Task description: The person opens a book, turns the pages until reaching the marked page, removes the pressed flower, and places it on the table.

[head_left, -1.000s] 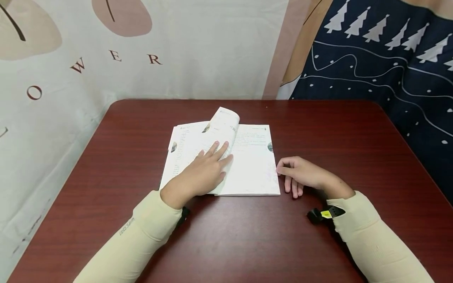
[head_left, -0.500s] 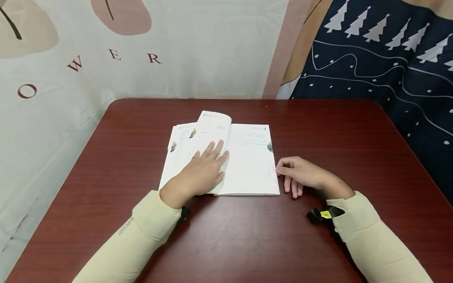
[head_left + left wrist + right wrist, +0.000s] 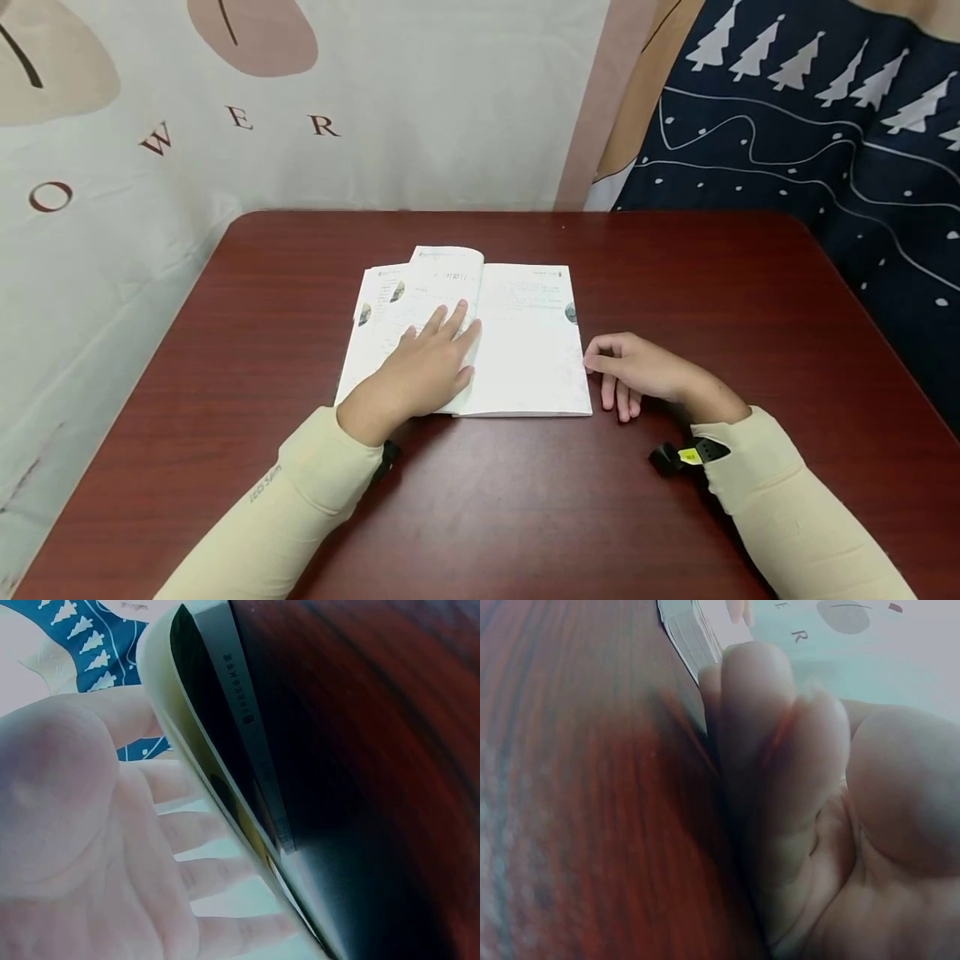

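An open book (image 3: 531,358) with white printed pages lies on the table. My left hand (image 3: 423,367) rests on its left side by the spine, fingers spread straight over a turned page (image 3: 442,271) that stands askew, its top past the book's upper edge. The left wrist view shows the left palm (image 3: 67,862) beside the lower edges of the book (image 3: 247,727). My right hand (image 3: 637,371) rests on the table at the book's right edge, fingers loosely bent, thumb and index finger close to the edge. In the right wrist view those fingers (image 3: 757,712) partly hide the book (image 3: 690,634).
The dark red wooden table (image 3: 495,517) extends around the book. Behind it hang a pale cloth (image 3: 450,108) with printed letters and a navy cloth (image 3: 787,167) with white trees. A black wrist camera (image 3: 666,458) is on the right wrist.
The turned page has swung left and settled lower under my left hand, which has slid slightly left. My right hand has stayed in place.
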A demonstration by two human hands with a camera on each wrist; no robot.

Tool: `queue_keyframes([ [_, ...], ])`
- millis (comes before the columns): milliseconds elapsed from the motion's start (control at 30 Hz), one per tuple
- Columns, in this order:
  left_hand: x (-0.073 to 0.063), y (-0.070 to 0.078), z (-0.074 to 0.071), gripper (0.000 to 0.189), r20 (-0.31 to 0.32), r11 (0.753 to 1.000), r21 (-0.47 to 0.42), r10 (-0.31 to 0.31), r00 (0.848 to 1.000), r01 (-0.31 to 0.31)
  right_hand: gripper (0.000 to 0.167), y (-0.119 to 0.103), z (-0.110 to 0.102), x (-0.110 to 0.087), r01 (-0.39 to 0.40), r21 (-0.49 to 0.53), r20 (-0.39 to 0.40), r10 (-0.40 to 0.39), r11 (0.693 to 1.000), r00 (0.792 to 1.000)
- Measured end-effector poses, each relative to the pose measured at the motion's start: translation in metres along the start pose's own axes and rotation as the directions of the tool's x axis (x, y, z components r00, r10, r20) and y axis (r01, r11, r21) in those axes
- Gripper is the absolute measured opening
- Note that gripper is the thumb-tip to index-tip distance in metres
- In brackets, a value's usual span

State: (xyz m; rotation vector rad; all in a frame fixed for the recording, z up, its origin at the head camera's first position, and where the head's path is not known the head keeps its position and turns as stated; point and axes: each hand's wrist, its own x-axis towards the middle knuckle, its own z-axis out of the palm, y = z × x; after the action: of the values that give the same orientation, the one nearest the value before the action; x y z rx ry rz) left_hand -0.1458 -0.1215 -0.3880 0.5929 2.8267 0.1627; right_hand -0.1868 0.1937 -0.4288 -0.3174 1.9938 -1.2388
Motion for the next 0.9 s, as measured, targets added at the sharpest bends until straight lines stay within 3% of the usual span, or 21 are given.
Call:
queue_keyframes([
  [633, -0.0014, -0.0005, 0.0006, 0.065, -0.029, 0.998, 0.040, -0.048, 0.998, 0.049, 0.025, 0.0010, 0.0001, 0.0012, 0.010, -0.002, 0.003, -0.010, 1.000, 1.000],
  [900, -0.0022, 0.0007, 0.0021, 0.063, -0.019, 0.998, 0.053, -0.020, 1.000, 0.021, 0.025, 0.0015, 0.0001, 0.0001, 0.017, -0.010, 0.006, -0.016, 1.000, 1.000],
])
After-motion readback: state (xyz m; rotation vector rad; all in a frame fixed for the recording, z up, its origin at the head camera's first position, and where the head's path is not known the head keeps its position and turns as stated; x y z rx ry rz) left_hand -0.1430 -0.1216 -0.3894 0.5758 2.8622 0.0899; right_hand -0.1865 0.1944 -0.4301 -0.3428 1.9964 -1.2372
